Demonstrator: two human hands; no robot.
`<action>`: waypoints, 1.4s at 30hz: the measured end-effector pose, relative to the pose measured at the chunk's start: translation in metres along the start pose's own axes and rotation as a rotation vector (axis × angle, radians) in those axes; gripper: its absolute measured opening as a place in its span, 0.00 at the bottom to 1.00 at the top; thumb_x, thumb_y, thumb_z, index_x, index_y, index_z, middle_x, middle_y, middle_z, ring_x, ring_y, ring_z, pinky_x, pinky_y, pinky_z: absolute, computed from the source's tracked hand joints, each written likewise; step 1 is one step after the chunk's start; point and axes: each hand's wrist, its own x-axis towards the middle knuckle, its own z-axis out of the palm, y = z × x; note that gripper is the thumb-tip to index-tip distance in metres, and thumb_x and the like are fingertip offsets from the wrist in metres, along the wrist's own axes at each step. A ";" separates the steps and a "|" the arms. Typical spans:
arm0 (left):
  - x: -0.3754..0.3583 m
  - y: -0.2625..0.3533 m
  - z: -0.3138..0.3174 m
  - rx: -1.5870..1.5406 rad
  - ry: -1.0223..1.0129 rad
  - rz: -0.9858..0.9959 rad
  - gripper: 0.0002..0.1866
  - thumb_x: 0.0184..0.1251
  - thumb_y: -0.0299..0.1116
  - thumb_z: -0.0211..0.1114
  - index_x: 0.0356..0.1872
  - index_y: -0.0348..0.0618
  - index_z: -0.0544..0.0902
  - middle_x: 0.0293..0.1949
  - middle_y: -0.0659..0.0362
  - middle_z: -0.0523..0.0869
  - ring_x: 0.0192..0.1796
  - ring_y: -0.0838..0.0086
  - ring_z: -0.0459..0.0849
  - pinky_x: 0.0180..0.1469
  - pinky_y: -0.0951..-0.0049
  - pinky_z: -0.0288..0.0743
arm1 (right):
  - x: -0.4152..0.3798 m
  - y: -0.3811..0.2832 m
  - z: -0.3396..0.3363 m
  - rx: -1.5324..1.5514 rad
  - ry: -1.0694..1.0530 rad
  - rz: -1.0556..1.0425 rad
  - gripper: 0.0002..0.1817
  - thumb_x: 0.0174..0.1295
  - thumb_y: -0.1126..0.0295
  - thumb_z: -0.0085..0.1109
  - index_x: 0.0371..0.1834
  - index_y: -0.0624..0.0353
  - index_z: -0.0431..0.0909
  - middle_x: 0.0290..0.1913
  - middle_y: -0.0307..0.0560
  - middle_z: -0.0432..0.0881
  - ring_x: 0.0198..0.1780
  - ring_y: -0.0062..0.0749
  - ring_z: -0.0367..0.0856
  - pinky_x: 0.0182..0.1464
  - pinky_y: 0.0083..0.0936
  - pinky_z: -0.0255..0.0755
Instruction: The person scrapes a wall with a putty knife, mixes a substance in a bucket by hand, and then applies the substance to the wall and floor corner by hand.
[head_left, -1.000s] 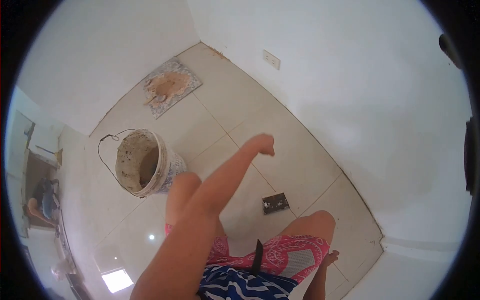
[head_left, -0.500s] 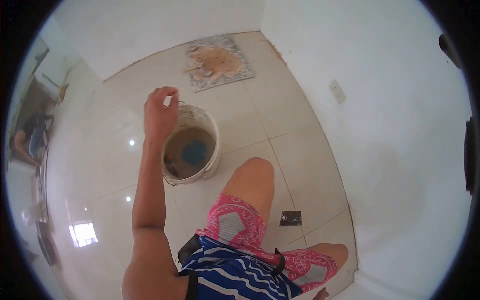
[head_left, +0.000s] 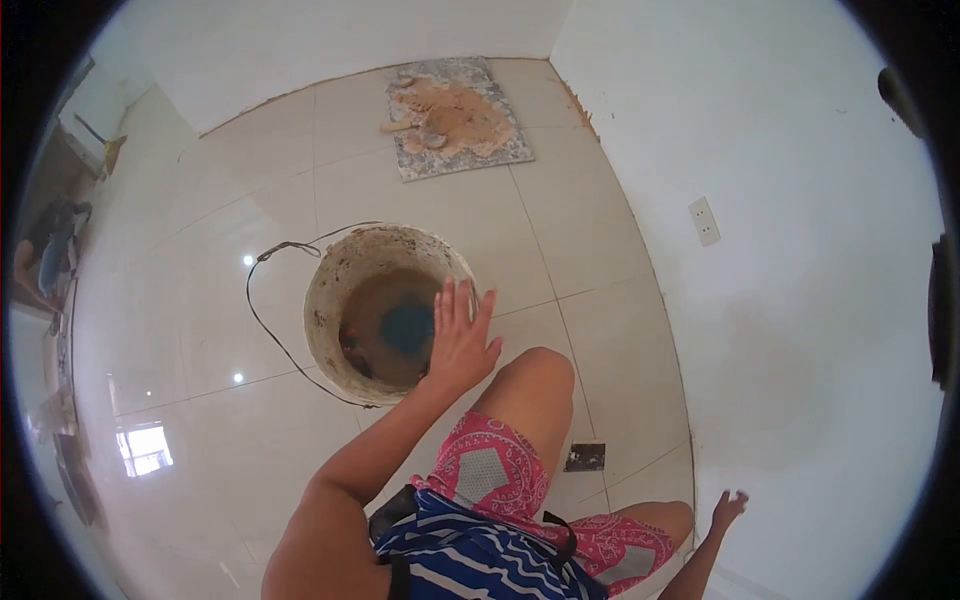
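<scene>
A whitish bucket [head_left: 322,320] with a stained inside stands on the tiled floor, holding murky liquid and a blue thing [head_left: 407,325]. Its wire handle [head_left: 262,318] hangs out to the left side. My left hand [head_left: 463,335] is over the bucket's right rim, fingers spread, nothing held; whether it touches the rim cannot be told. Off to the lower right, beside the wall, is my right hand [head_left: 733,507], its fingers apart and with nothing visible in it.
Against the back wall lies a speckled board [head_left: 415,165] with orange-brown paste [head_left: 465,118] and a trowel-like tool [head_left: 432,138]. A wall socket [head_left: 704,221] is on the right. A dark square [head_left: 585,457] sits in the floor by my knees. A person [head_left: 55,255] is at far left.
My left hand has moved from the bucket's upper left rim to its right side and its fingers have spread. The handle has swung out left. My right hand has risen further into view.
</scene>
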 end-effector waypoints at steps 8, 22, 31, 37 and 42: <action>0.008 -0.012 0.016 0.056 -0.180 -0.091 0.39 0.52 0.20 0.53 0.71 0.51 0.60 0.71 0.36 0.50 0.74 0.37 0.40 0.68 0.32 0.39 | 0.033 -0.133 -0.060 -0.025 0.130 -0.234 0.25 0.57 0.75 0.58 0.58 0.56 0.63 0.52 0.61 0.63 0.52 0.54 0.68 0.55 0.45 0.63; 0.002 -0.013 0.008 -0.052 -0.214 -0.025 0.37 0.53 0.20 0.53 0.70 0.53 0.63 0.71 0.35 0.50 0.75 0.43 0.43 0.69 0.37 0.43 | 0.012 -0.033 0.044 -0.028 -0.136 0.056 0.31 0.52 0.71 0.62 0.58 0.56 0.56 0.52 0.71 0.61 0.52 0.69 0.69 0.54 0.51 0.66; -0.012 0.009 -0.010 0.038 -0.201 -0.076 0.35 0.53 0.29 0.61 0.67 0.40 0.65 0.64 0.43 0.68 0.72 0.46 0.55 0.67 0.46 0.51 | -0.008 0.006 0.165 0.052 -0.712 0.160 0.33 0.54 0.66 0.64 0.58 0.58 0.54 0.54 0.74 0.64 0.55 0.63 0.68 0.58 0.50 0.63; -0.008 0.016 -0.007 0.147 -0.091 -0.092 0.32 0.56 0.37 0.62 0.64 0.42 0.68 0.59 0.48 0.75 0.64 0.48 0.64 0.63 0.48 0.58 | -0.010 -0.035 0.223 0.429 -0.814 0.236 0.24 0.55 0.66 0.62 0.52 0.57 0.63 0.41 0.57 0.73 0.42 0.40 0.73 0.45 0.37 0.69; -0.004 0.018 -0.008 0.194 -0.021 -0.077 0.25 0.56 0.36 0.62 0.58 0.42 0.75 0.55 0.49 0.76 0.61 0.50 0.66 0.60 0.49 0.61 | 0.002 -0.117 0.215 0.471 -0.806 0.069 0.20 0.54 0.69 0.61 0.50 0.57 0.67 0.33 0.48 0.74 0.35 0.32 0.73 0.40 0.34 0.69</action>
